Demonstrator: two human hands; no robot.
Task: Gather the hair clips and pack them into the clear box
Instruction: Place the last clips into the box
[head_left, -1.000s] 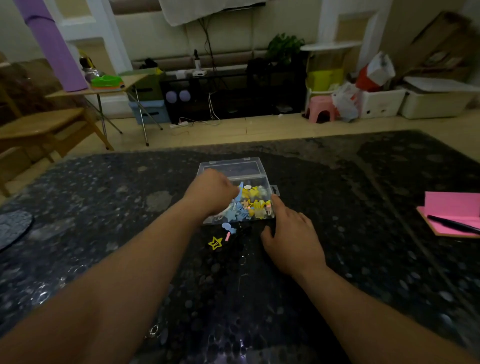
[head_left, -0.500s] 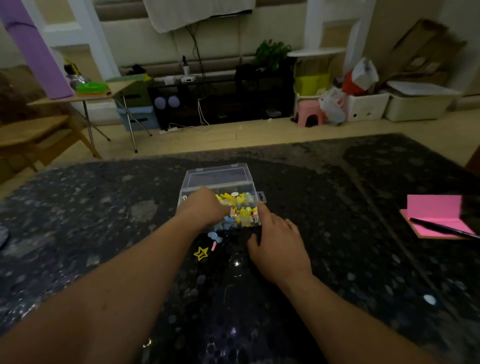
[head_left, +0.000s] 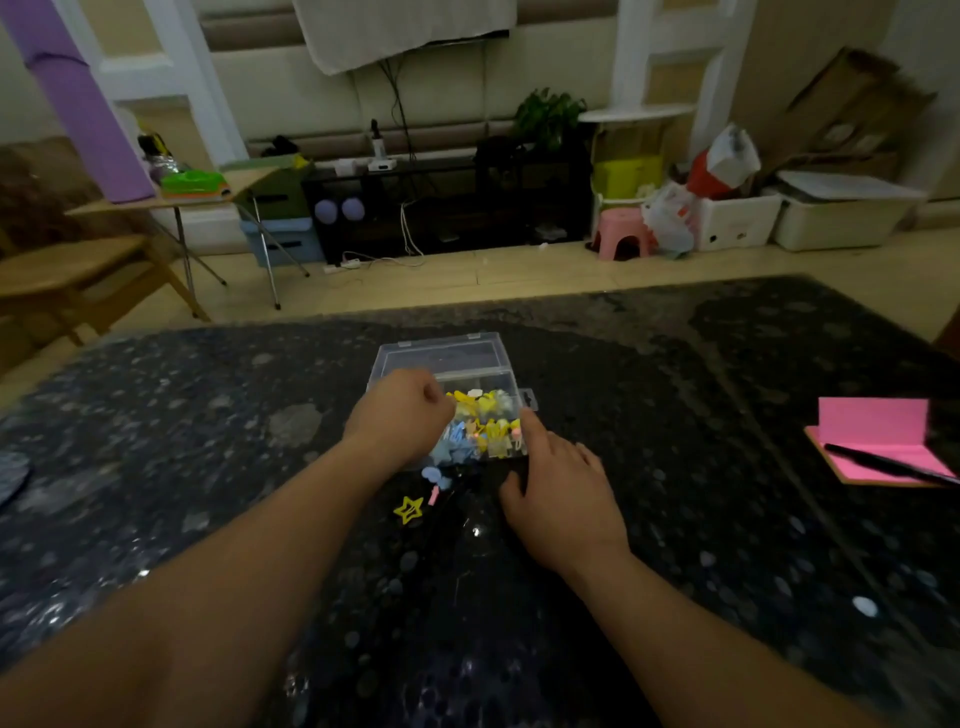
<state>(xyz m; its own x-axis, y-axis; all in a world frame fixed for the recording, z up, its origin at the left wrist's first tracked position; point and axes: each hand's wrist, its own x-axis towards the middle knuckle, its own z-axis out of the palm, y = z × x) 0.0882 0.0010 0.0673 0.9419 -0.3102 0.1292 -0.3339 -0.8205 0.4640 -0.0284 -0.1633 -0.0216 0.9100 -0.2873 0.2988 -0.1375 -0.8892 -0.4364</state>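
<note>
The grip of the left hand (head_left: 400, 415) is curling over the left side of the small clear plastic box (head_left: 511, 387), whether pinching a clip I cannot tell, while the grip of the right hand (head_left: 563, 493) is lying spread, forefinger touching the box's near right corner. The box is sitting open on the dark speckled bench (head_left: 208, 467), holding yellow, blue and pink hair clips (head_left: 485, 423), with a yellow star-shaped clip (head_left: 409, 509) and a blue-and-pink clip (head_left: 434, 480) lying just before it.

A home living room: pink stool (head_left: 622, 236), potted plant (head_left: 548, 117), storage bins (head_left: 841, 218), wooden chair (head_left: 78, 270).
</note>
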